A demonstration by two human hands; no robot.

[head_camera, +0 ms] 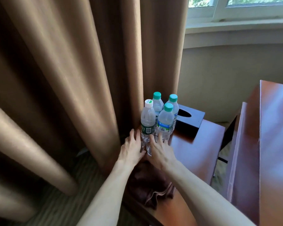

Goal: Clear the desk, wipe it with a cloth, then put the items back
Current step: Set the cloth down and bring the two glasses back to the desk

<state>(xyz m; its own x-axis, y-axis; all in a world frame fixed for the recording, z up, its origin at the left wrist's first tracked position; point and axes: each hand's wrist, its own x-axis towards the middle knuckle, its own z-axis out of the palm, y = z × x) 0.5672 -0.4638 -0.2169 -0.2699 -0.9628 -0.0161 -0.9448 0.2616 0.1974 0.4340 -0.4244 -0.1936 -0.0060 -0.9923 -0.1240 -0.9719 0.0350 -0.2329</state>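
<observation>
Several clear water bottles stand close together at the far left corner of a reddish-brown wooden desk [196,149]. One has a white cap [148,118]; the others have green caps, the nearest of them [166,123] just right of it. My left hand [132,149] reaches to the left side of the white-capped bottle's base with straight fingers. My right hand [160,149] lies with spread fingers against the bases of the front bottles. A dark brown cloth [151,185] lies crumpled on the desk under my forearms.
A black tissue box [189,121] sits behind and right of the bottles. Heavy brown curtains [82,79] hang right against the desk's left side. A taller wooden cabinet [274,144] stands to the right, with a narrow gap between it and the desk. A window is at the top right.
</observation>
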